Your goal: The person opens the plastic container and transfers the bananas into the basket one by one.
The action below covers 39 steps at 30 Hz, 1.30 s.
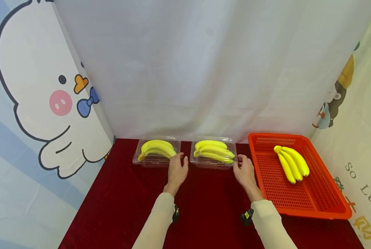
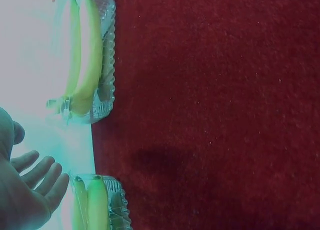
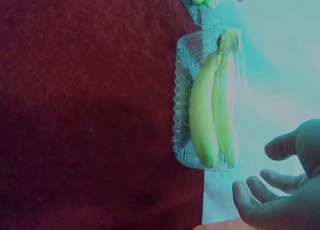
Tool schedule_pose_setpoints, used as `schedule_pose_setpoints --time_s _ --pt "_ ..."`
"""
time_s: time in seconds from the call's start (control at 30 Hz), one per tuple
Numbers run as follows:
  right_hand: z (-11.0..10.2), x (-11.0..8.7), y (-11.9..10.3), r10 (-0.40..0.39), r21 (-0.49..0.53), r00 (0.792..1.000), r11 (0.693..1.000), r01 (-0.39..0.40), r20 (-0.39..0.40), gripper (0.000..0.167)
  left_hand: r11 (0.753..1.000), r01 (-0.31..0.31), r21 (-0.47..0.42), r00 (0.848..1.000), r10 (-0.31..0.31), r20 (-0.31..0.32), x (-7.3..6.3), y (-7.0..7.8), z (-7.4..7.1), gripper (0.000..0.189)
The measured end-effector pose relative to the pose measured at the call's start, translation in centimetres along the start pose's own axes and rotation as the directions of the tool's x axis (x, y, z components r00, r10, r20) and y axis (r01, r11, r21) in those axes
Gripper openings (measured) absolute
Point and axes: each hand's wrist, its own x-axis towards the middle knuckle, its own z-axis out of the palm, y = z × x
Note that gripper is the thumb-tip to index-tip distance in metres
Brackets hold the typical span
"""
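Observation:
Two clear plastic clamshell boxes stand side by side at the back of the table, each with a bunch of bananas inside. My left hand [image 1: 177, 170] is between them, fingertips close to the right end of the left box [image 1: 136, 155]; its fingers are spread and hold nothing. My right hand [image 1: 245, 171] is at the front right corner of the right box [image 1: 193, 154], thumb and fingers apart around nothing. In the right wrist view the bananas [image 3: 202, 115] show through the clear wall, with the right hand [image 3: 280, 190] beside the box's end.
A red plastic basket [image 1: 303, 211] stands at the right, close by my right forearm, with one bunch of yellow bananas [image 1: 292, 164] lying in it. Dark red cloth [image 1: 210, 207] covers the table. A white curtain [image 1: 185, 69] hangs right behind the boxes.

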Motion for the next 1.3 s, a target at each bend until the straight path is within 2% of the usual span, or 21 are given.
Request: schedule_pose_setpoints --time_s 0.3,0.5,1.03,1.3 --pt "0.6 0.2 0.2 0.021 0.008 1.000 1.000 -0.021 -0.004 0.045 1.000 0.018 -0.014 1.000 -0.018 0.005 0.3 0.0 0.6 0.032" --pt "0.7 0.4 0.4 0.034 0.015 0.999 0.999 -0.034 0.004 0.048 0.999 0.041 -0.014 0.998 -0.041 0.047 0.5 0.3 1.0 0.037" --pt "1.3 0.7 1.4 0.091 0.049 0.993 0.994 -0.095 0.078 0.051 0.996 0.094 0.007 0.991 -0.094 0.098 0.0 -0.1 1.8 0.040" --pt "1.4 1.0 1.8 0.091 0.037 0.991 0.995 -0.095 0.095 0.052 0.997 0.082 -0.009 0.991 -0.081 0.102 0.3 -0.3 2.2 0.038"
